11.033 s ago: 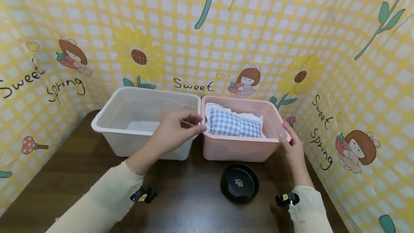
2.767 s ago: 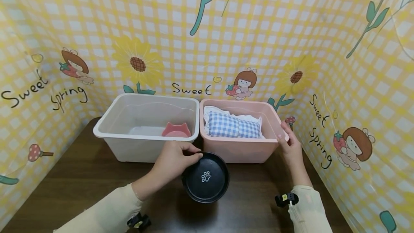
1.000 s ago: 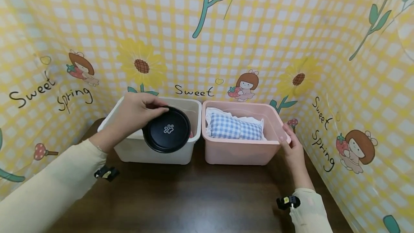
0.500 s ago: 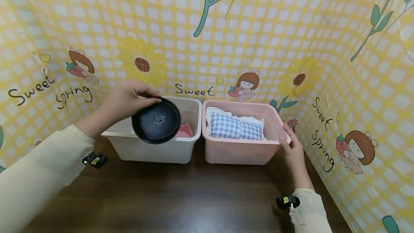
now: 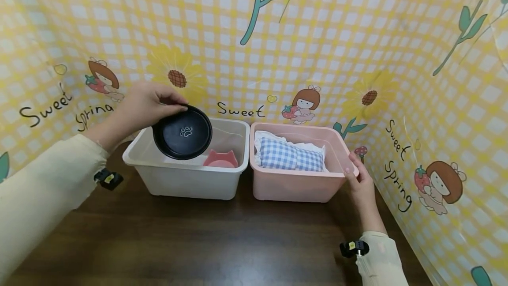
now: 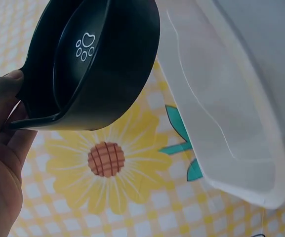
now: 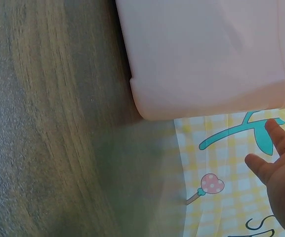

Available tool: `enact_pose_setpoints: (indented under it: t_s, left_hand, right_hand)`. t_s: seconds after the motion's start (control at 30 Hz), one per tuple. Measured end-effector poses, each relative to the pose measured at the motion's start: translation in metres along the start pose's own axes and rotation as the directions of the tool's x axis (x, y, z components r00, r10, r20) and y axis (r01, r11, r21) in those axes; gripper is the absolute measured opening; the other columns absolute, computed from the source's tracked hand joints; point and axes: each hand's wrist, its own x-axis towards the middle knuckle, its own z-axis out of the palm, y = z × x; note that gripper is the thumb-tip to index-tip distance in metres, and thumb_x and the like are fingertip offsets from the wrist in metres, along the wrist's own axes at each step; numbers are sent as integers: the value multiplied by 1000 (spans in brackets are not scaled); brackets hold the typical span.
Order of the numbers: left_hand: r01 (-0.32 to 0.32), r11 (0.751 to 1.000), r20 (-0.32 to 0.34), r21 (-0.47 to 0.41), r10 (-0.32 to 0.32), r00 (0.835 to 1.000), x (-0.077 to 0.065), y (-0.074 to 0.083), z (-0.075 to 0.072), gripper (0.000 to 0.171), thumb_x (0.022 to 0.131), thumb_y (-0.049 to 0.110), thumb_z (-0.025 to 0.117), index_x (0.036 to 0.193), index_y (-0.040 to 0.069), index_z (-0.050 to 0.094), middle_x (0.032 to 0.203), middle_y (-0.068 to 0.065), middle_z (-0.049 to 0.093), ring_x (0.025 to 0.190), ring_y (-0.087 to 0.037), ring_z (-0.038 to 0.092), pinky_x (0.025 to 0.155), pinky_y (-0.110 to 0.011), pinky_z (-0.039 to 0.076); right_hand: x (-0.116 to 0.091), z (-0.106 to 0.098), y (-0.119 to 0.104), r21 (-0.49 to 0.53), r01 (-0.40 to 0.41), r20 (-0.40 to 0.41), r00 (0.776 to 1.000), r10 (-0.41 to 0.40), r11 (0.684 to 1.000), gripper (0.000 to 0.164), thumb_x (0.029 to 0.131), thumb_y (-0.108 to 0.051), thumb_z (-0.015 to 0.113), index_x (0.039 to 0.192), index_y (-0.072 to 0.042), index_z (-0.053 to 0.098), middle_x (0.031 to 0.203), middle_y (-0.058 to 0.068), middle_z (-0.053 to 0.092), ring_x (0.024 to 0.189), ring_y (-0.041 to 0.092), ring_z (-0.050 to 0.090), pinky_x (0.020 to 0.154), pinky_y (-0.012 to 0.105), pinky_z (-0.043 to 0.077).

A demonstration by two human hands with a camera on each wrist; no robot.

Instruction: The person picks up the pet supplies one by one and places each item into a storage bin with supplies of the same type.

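Note:
My left hand (image 5: 144, 105) pinches the rim of a black pet bowl (image 5: 186, 133) with a white paw print inside. Tilted toward the head camera, the bowl hangs above the left part of the white bin (image 5: 186, 182). In the left wrist view, the thumb and fingers of the left hand (image 6: 4, 163) clasp the bowl's edge. Inside the white bin, at its right end, sits a pink cat-eared bowl (image 5: 221, 160). My right hand (image 5: 362, 184) holds the right front corner of the pink bin (image 5: 297, 186). A blue checked pillow (image 5: 289, 153) with white frills lies in that bin.
Both bins stand side by side on a dark wooden table (image 5: 222, 242), close to a yellow checked cloth backdrop (image 5: 246, 69). The cloth also rises along the left and right sides. Each wrist wears a small black camera (image 5: 109, 179).
The left hand has lifted the black bowl off the table and carried it left and up over the white bin. The pink cat-eared bowl has appeared in that bin. The right hand stays put.

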Motion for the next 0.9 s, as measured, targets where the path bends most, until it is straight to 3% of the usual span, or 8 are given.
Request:
enact_pose_setpoints:
  t_s: [0.27, 0.37, 0.57, 0.73, 0.9]
  left_hand:
    - [-21, 998, 75, 53, 17, 997, 11, -16, 0, 7, 89, 13, 82, 93, 18, 82, 88, 2, 79, 77, -13, 74, 62, -10, 49]
    - [8, 998, 124, 64, -16, 992, 14, -19, 2, 6, 90, 13, 80, 94, 18, 82, 89, 1, 79, 78, -13, 73, 61, -14, 51]
    - [93, 996, 248, 18, -94, 964, 14, -25, 10, 4, 92, 14, 78, 94, 13, 82, 91, -4, 79, 78, -16, 73, 61, -18, 53]
    - [49, 997, 273, 63, -64, 960, 12, -33, 17, 2, 90, 10, 79, 90, 9, 81, 89, -5, 79, 79, -17, 74, 65, -26, 57]
    - [29, 996, 327, 84, -55, 943, 11, -39, 25, 3, 91, 8, 77, 90, 9, 80, 88, -4, 78, 79, -17, 72, 68, -35, 59]
  right_hand:
    - [-2, -1, 2, -30, -11, -2, 1000, 11, 999, 47, 102, -6, 58, 149, -4, 52, 162, 4, 42, 150, 13, 34, 108, 7, 32]
    - [-1, -1, 3, -8, -10, -2, 1000, 10, 1000, 48, 102, -4, 58, 149, -3, 51, 162, 6, 42, 150, 15, 34, 109, 7, 32]
    - [0, 0, 2, 7, -3, -12, 1000, 3, 1000, 46, 102, -4, 59, 148, -2, 52, 161, 7, 43, 150, 14, 35, 109, 8, 33]
    - [0, 1, 1, 9, -8, -4, 1000, 8, 1000, 46, 102, -5, 59, 148, -2, 52, 161, 7, 43, 151, 15, 34, 110, 9, 33]
    - [1, 0, 1, 10, -24, -3, 1000, 24, 1000, 48, 102, -6, 59, 149, -3, 51, 162, 7, 41, 151, 15, 33, 108, 8, 34]
